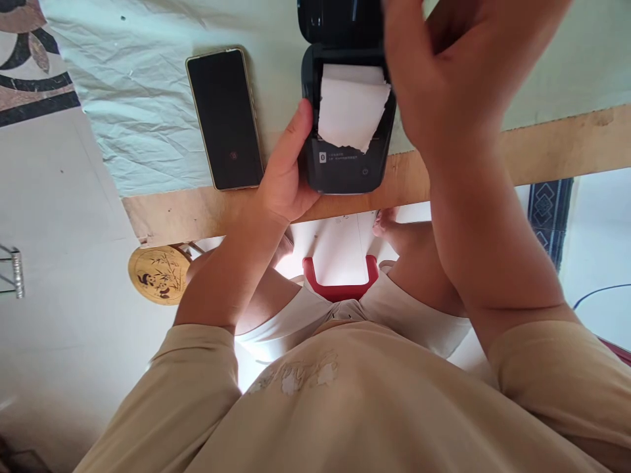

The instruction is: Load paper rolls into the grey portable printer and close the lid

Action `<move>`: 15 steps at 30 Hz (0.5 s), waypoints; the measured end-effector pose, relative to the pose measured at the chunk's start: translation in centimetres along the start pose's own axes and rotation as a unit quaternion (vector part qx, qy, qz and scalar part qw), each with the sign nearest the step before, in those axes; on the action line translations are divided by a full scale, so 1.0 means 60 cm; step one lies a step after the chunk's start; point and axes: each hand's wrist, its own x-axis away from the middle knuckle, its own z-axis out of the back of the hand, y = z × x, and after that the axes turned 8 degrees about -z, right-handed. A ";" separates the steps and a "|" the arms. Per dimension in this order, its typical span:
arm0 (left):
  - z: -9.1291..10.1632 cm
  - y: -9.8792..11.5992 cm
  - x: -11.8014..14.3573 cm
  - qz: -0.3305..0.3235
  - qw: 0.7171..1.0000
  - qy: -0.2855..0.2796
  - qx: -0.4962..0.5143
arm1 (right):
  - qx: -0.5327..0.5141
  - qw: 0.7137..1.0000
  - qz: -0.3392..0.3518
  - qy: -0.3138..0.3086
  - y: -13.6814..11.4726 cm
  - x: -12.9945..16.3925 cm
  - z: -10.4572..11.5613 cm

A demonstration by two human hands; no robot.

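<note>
A small black portable printer [345,174] lies at the table's near edge with its lid [340,23] swung up and away from me. Inside the body sits white paper [352,108], its torn end draped toward me over the front. My left hand [290,164] grips the printer's left side, thumb along the wall and the other fingers underneath, mostly hidden. Over the printer's right side, my right hand [453,79] reaches to the lid, its thumb beside the lid's right edge. Its fingertips are cut off by the top of the picture and blurred.
Left of the printer, a dark-screened phone [227,121] lies on the pale green cloth [148,85]. The table's bare wooden edge [182,213] runs in front of me. Below it stand a round bamboo-patterned stool [160,274] and a red-framed seat [340,289] between my legs.
</note>
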 end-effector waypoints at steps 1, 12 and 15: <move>0.001 0.001 0.000 0.000 1.000 -0.007 0.009 | 0.091 0.993 0.052 -0.054 -0.011 0.005 0.005; 0.006 -0.003 0.008 0.011 0.998 -0.045 -0.041 | 0.415 0.866 0.011 -0.280 -0.070 0.014 0.033; 0.005 -0.002 0.008 0.002 0.999 -0.042 -0.034 | 0.292 0.913 0.035 -0.281 -0.060 0.011 0.045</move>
